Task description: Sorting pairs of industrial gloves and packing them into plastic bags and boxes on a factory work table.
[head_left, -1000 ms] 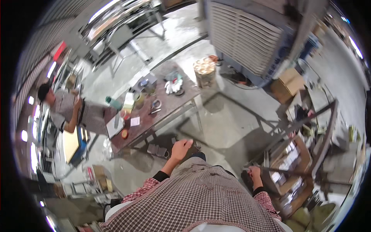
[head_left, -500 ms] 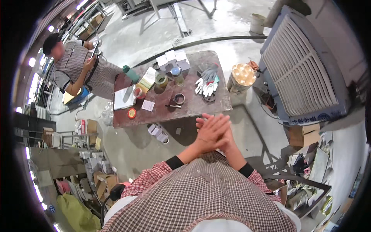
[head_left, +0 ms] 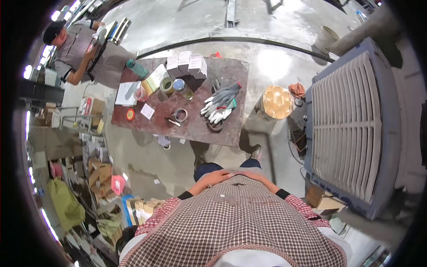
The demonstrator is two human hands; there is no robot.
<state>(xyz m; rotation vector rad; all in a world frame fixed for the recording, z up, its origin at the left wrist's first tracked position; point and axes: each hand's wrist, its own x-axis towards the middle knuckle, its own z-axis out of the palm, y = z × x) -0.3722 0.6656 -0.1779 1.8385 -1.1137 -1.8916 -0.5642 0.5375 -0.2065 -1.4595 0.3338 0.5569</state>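
Note:
My left hand [head_left: 217, 177] lies against the front of my checked apron [head_left: 231, 218], fingers stretched out flat toward the middle. From the other side my right hand [head_left: 255, 175] rests on the apron too, its fingers pointing inward and partly hidden by the cloth. Neither hand shows anything in it. Beyond them stands a dark red table [head_left: 155, 126]. Nearest on it are grey and white work gloves [head_left: 220, 107], a roll of tape [head_left: 180, 115], a jar with a blue lid [head_left: 180, 86] and several small white boxes [head_left: 184, 62].
A round stool [head_left: 276, 102] and a large air cooler [head_left: 347, 124] stand to the right. Another person [head_left: 84, 53] in a checked apron is at the far left, holding something flat. Cartons [head_left: 100, 175] and a green sack [head_left: 64, 202] lie on the left. A bucket [head_left: 326, 38] stands farther back.
My hands, clasped together in front of me before, have come apart and dropped back onto my apron. The view has turned, so the table sits farther left and my legs now show.

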